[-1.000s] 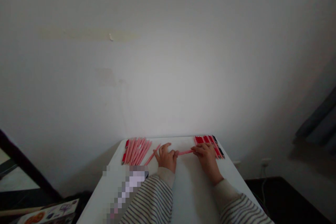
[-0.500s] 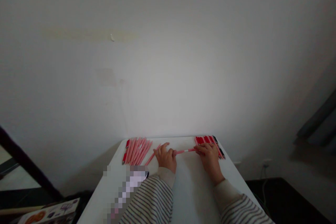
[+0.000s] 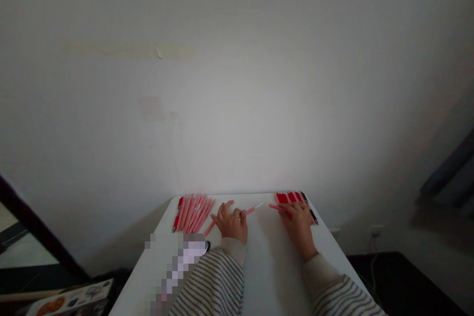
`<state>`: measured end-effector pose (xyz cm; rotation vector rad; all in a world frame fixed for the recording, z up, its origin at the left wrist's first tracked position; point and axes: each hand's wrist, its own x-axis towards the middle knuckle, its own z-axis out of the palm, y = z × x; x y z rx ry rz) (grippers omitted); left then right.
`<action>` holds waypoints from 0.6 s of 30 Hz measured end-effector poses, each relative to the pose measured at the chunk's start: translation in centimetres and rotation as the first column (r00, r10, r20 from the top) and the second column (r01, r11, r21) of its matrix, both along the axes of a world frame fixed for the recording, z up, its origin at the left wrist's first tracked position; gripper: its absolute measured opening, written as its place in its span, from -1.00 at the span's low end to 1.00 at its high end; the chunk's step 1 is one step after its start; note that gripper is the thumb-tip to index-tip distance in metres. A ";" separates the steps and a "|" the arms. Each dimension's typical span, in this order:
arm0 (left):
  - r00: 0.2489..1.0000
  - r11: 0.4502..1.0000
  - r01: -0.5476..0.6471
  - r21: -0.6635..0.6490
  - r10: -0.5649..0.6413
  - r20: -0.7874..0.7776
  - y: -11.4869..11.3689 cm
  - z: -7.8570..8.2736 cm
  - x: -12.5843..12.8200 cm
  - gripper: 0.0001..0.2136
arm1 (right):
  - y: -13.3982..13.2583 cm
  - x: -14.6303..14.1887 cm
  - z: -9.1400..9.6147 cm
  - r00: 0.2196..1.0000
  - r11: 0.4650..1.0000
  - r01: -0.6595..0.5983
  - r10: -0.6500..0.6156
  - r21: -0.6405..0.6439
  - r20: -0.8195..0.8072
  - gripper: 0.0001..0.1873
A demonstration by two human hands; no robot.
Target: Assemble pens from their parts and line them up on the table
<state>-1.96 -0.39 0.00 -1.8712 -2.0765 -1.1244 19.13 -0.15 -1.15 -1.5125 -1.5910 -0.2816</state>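
My left hand [image 3: 232,222] pinches a pink pen body [image 3: 251,211] with a thin white stem sticking out toward the right. Its other fingers are spread above the table. My right hand [image 3: 297,222] is closed on a short pink pen piece [image 3: 274,206], perhaps a cap, which points left. A small gap separates the two pieces. Under the left hand lies another pink pen [image 3: 209,228]. Farther left is a pile of pink pens [image 3: 194,215], with red parts at its left edge. Red and black pen parts [image 3: 287,197] lie beyond my right hand, which partly covers them.
The white table [image 3: 274,261] stands against a pale wall [image 3: 237,108]. A blurred-out item [image 3: 185,261] lies on it by my left sleeve. On the lower left is a printed box [image 3: 74,298]. A cable [image 3: 374,261] hangs at the right.
The pink pen that was joined between my hands has come apart. A thin white stem now shows on the left piece, and the right piece has separated from it.
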 end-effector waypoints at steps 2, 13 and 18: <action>0.998 0.997 -0.059 0.041 0.059 -0.004 0.0 0.0 0.0 -0.75 | -0.1 -0.1 0.1 1.000 1.000 0.002 -0.002 0.006 0.000 -0.76; 0.957 0.961 -0.266 -0.080 0.254 -0.141 -1.0 1.0 0.1 -0.73 | -0.1 -0.3 0.3 1.000 0.999 -0.011 0.011 -0.032 0.004 -0.79; 0.958 0.942 -0.258 -0.216 0.221 -0.181 -1.3 1.4 0.3 -0.74 | 0.2 -0.1 0.0 1.000 1.000 -0.024 0.024 -0.017 0.014 -0.80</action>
